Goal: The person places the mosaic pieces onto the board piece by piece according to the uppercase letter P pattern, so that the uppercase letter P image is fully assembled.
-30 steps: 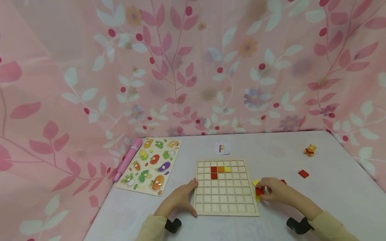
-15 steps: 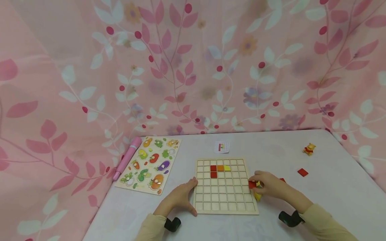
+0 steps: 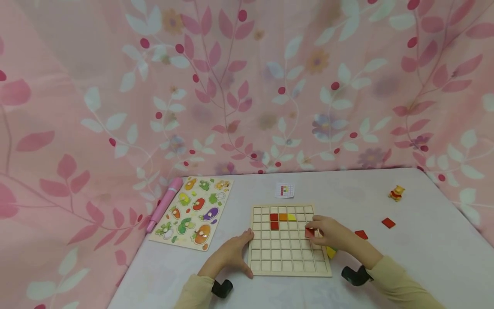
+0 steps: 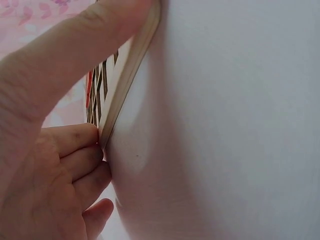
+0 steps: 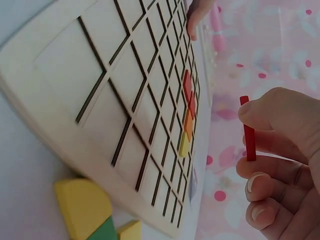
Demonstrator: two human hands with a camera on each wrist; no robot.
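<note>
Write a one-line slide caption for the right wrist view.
Right fingers pinch a red tile, edge-on to the camera, near a wooden grid board holding colored tiles.

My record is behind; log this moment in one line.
left hand: touching wooden grid board | right hand: pinching red square tile above it

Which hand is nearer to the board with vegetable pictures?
The left hand. It touches the left edge of the grid board, right of the vegetable board. The right hand is farther away, pinching a red tile above the grid board's right side.
</note>
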